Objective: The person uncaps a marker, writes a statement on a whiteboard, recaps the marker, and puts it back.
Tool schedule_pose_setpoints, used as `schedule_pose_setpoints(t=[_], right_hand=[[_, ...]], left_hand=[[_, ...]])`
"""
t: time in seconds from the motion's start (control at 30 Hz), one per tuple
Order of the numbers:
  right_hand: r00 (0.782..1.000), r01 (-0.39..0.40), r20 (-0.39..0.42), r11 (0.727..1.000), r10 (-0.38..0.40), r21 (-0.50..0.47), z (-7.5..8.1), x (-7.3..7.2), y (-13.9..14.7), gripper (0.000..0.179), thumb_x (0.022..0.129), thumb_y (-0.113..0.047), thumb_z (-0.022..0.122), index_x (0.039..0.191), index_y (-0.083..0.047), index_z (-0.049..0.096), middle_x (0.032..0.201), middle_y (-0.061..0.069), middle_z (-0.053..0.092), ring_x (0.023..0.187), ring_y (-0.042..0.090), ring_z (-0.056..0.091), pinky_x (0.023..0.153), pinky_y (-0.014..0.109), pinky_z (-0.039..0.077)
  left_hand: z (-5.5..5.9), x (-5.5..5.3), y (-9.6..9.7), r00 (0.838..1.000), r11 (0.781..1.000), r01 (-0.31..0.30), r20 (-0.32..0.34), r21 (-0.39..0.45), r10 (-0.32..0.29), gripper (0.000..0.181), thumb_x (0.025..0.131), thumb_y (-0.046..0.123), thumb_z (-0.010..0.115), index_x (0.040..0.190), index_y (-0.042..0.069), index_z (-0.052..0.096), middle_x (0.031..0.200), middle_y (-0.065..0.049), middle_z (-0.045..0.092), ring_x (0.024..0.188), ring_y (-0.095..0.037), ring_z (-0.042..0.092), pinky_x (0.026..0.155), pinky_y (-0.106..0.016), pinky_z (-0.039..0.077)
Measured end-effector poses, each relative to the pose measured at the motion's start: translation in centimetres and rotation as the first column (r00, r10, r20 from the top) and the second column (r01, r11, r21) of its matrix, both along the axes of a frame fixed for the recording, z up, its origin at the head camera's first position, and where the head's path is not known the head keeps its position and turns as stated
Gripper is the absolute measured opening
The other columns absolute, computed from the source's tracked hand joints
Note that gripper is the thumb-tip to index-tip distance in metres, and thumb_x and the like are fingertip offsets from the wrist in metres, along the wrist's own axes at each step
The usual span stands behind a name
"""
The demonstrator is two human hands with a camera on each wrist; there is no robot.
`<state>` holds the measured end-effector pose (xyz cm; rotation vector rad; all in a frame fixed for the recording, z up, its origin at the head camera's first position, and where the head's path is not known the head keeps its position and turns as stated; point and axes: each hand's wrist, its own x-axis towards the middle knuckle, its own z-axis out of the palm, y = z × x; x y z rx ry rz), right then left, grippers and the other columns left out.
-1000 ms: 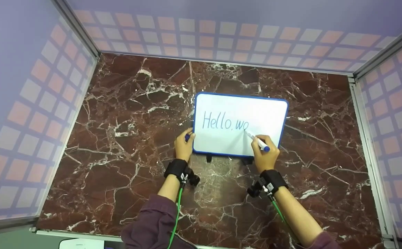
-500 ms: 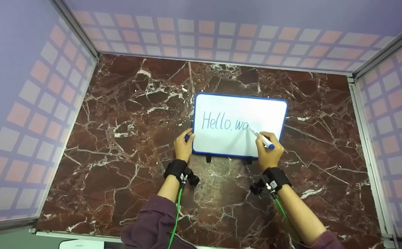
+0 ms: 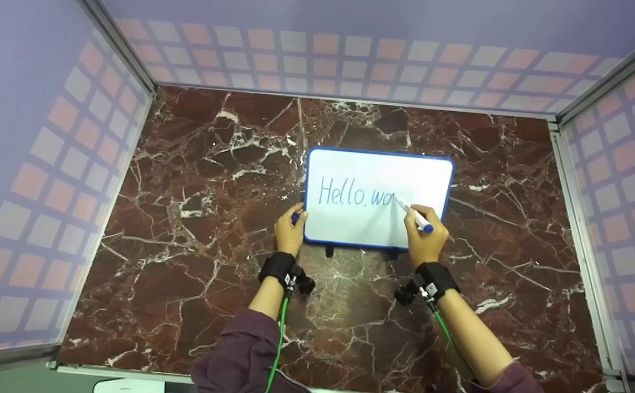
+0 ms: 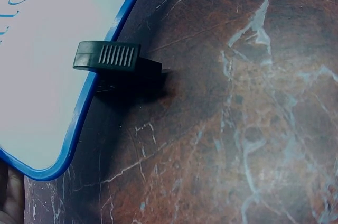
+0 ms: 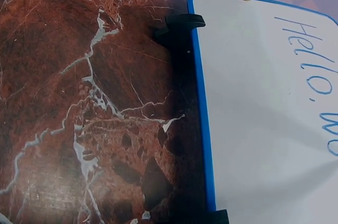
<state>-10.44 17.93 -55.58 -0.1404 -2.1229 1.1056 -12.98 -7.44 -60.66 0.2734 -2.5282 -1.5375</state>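
Note:
A white whiteboard with a blue rim stands propped on black feet, bearing "Hello, wo" in blue and a short mark at the marker's tip. My right hand pinches a white marker with a blue end, its tip right at the writing surface just after the "o". At the board's left edge, my left hand grips the rim, thumb on the front. A small blue marker cap is held between that hand's fingers. In the left wrist view, a ribbed black foot hooks over the lower rim.
Dark red marbled tabletop surrounds the board. Lilac walls with pink and white squares enclose it at the back and sides. A green cable runs along the left forearm. Part of a white object shows at the front edge.
My right hand has moved slightly right with the marker, from the "o" to just past it, where a short mark now shows. My left hand and the board have stayed put.

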Motion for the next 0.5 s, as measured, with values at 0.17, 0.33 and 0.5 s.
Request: schedule_pose_setpoints(t=[0.17,0.33,0.5], right_hand=[[1.0,0.002,-0.002,1.0,-0.002,0.01,-0.09,0.17,0.06,0.009,0.078,-0.005,0.063,0.082,0.002,0.068,0.072,0.013,0.069,0.062,0.011,0.057,0.062,0.008,0.039],[1.0,-0.011,0.006,1.0,0.011,0.024,-0.18,0.53,0.08,0.008,0.078,-0.005,0.063,0.079,0.002,0.067,0.069,0.013,0.068,0.06,0.008,0.053,0.058,0.008,0.037],[1.0,-0.027,0.011,1.0,0.027,0.016,-0.24,0.82,0.07,0.007,0.077,-0.004,0.062,0.076,0.001,0.067,0.066,0.011,0.067,0.058,0.005,0.052,0.058,0.008,0.037]], left_hand=[[0.06,0.05,0.05,1.0,1.0,0.008,-0.019,0.01,-0.008,0.03,0.087,0.016,0.06,0.113,0.0,0.064,0.104,-0.019,0.069,0.096,-0.033,0.065,0.088,-0.044,0.048],[0.15,0.09,0.02,1.0,1.0,0.009,-0.023,0.019,-0.008,0.031,0.087,0.015,0.06,0.113,-0.001,0.064,0.104,-0.02,0.069,0.098,-0.034,0.065,0.088,-0.044,0.049],[0.2,0.05,0.02,1.0,1.0,0.004,-0.013,0.021,-0.004,0.031,0.087,0.016,0.06,0.113,0.0,0.064,0.105,-0.019,0.069,0.089,-0.034,0.065,0.083,-0.043,0.049]])
